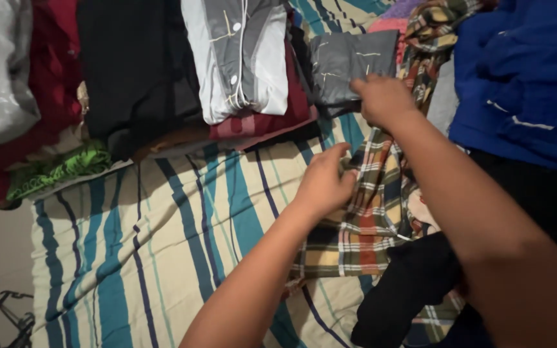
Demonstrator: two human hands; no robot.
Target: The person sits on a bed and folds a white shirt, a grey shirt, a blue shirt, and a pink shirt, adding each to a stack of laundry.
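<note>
The left hand [322,182], at the frame's centre, is curled shut, pinching an edge of the plaid cloth [369,222] that lies on the striped bed sheet [162,238] and runs toward the upper right. The right hand [381,98], above it, seems closed on the same cloth beside a folded grey garment [346,61], though its fingers are hidden. A black garment [414,283] covers the cloth's lower right end.

The one camera sits on my head and looks down, close over the striped bed sheet [162,245]. My arms come in from 5 and 6 o'clock. Folded clothes [240,58] fill the top, from 10 to 2 o'clock. No other view shares this.
</note>
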